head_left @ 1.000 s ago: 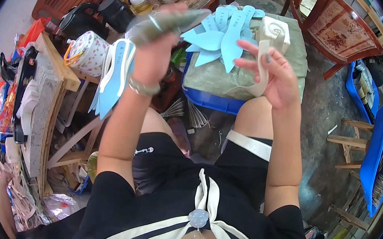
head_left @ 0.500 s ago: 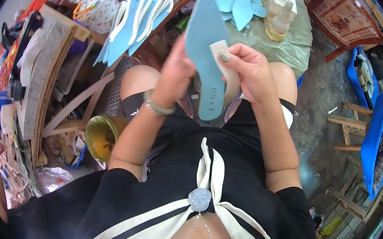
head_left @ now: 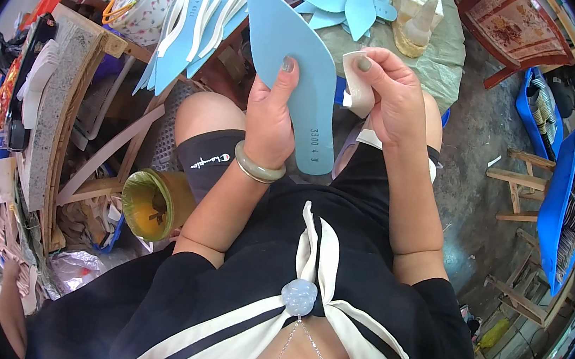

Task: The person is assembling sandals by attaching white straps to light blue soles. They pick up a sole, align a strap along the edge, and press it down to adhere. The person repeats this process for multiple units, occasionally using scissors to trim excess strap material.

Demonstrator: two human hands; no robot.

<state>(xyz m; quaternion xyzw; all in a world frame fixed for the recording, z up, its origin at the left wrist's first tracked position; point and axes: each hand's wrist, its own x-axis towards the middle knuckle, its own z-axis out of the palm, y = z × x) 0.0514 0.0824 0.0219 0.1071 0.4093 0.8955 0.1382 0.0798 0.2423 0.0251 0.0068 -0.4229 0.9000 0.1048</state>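
left hand (head_left: 270,124) grips blue insole (head_left: 293,67) | right hand (head_left: 396,96) pinches beige strip (head_left: 357,81) | cloth-covered table (head_left: 451,49), concrete floor (head_left: 474,158)

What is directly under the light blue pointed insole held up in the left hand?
Below the light blue insole, gripped by the left hand, show a bare knee, black shorts and a slice of blue crate. Whatever lies straight beneath it is covered.
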